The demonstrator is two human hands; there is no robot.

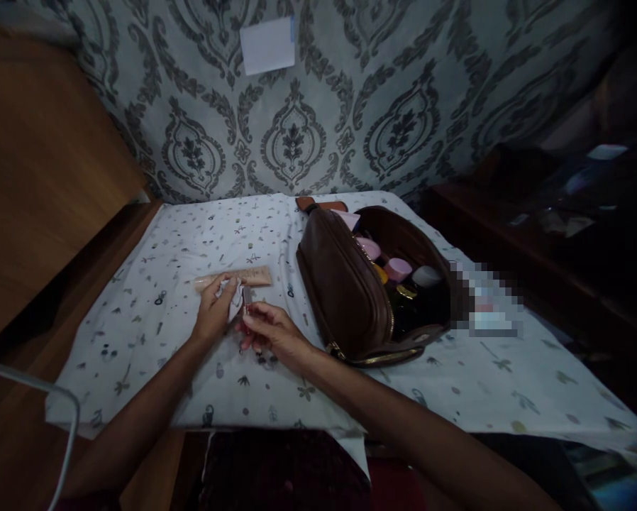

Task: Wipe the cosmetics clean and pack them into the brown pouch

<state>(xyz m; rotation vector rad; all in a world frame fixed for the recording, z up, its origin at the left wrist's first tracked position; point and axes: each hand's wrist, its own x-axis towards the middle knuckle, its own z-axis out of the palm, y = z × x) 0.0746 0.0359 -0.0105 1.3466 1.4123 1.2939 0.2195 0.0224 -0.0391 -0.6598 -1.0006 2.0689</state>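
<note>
My left hand (213, 310) is closed on a small white tissue or cloth (236, 301), its thumb and fingers pinching it. Close beside it, my right hand (277, 332) grips a slim, small tube with a silvery upper part (247, 297), held upright; it looks like a lip gloss, and the fingers cover its lower part. The white piece touches or nearly touches this tube. Just behind both hands a beige squeeze tube (255, 275) lies flat on the cloth, partly covered by my left hand. To the right stands an unzipped brown toiletry bag (342, 287).
Inside the bag are a pink-capped container (398, 270), a grey-capped one (428, 276) and other cosmetics. A patterned white tablecloth (185, 234) covers the table. Wooden furniture (47, 149) stands at left, a pale cable (74, 419) hangs near my left arm, and a patterned wall rises behind.
</note>
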